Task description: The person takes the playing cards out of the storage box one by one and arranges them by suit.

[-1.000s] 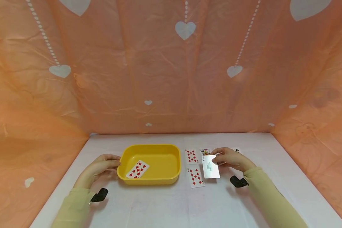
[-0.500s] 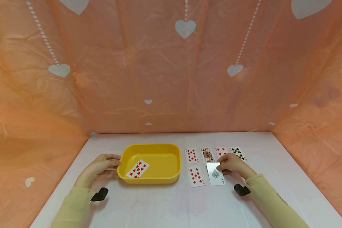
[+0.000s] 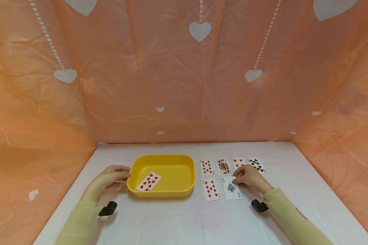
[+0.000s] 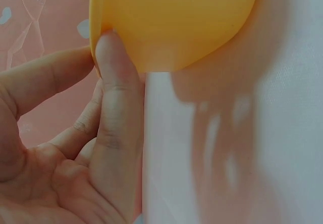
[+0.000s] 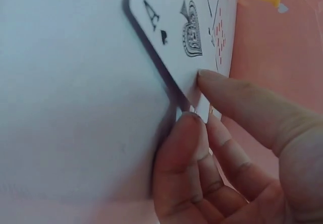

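Note:
At the left end of the yellow tray (image 3: 161, 194), my left hand (image 3: 108, 180) pinches the rim. In the left wrist view its thumb (image 4: 118, 77) lies over the inner side of the rim, with the index finger outside. One hearts playing card (image 3: 149, 181) lies in the tray. My right hand (image 3: 250, 177) holds the ace of spades (image 3: 230, 190) by its upper right corner, low at the table. The right wrist view shows the index fingertip (image 5: 208, 77) on the card's face and the thumb at its corner; a dark shadow runs along the card's edge.
Left of the ace lies a diamonds card (image 3: 211, 189). Behind are another diamonds card (image 3: 207, 166), a jack (image 3: 223, 166), a hearts card (image 3: 237, 162) partly covered by my right hand, and a clubs card (image 3: 257, 165). An orange curtain (image 3: 178, 85) encloses the white table (image 3: 171, 221).
My right hand has brought the ace of spades down and slightly right, from over the back row to the spot beside the front diamonds card. The left hand has stayed on the tray.

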